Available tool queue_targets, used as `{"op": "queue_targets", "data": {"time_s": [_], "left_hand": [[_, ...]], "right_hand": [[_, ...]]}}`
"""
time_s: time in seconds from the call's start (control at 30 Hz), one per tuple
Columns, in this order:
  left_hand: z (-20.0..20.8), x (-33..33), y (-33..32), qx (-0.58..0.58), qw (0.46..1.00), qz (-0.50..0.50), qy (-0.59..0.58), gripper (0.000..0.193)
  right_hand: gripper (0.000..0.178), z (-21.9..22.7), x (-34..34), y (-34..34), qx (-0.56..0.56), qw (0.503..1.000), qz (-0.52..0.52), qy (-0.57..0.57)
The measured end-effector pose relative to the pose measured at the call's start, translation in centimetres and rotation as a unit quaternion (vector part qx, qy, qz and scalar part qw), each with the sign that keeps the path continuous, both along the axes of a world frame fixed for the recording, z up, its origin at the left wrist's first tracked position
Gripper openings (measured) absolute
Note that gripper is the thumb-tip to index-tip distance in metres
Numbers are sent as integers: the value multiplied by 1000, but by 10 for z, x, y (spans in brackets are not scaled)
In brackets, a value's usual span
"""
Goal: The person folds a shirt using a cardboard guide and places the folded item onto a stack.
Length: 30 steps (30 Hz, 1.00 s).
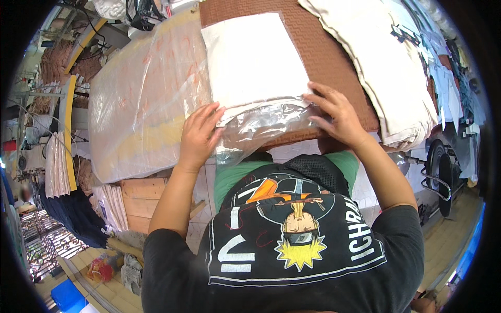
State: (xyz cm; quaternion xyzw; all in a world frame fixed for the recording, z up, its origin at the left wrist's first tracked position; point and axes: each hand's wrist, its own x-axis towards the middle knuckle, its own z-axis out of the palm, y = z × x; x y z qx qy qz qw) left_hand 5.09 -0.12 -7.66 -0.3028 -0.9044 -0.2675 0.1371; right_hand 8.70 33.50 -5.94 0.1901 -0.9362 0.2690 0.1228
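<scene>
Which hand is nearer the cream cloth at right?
Right. The right hand is just left of the cream cloth; the left hand is farther away, at the left edge of the bagged white cloth.

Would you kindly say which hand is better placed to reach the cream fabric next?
Probably the right hand: it is at the right edge of the clear bag, nearer the cream fabric; the left hand is at the opposite edge.
</scene>
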Motion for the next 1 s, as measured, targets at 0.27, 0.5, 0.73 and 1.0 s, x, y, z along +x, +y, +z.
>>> {"op": "queue_targets", "data": {"time_s": [0.27,0.5,0.73,1.0], "left_hand": [[5,-2,5,-21,997,-40,56,37],[137,-80,-10,195,974,-106,-32,27],[273,-115,7,175,934,-217,-223,30],[236,-159,22,155,941,-172,-246,30]], "right_hand": [[21,-1,-2,-1,-11,998,29,49],[22,121,-53,12,-189,975,2,116],[20,244,-88,28,-312,949,-13,54],[21,216,-120,39,-293,955,-46,11]]}}
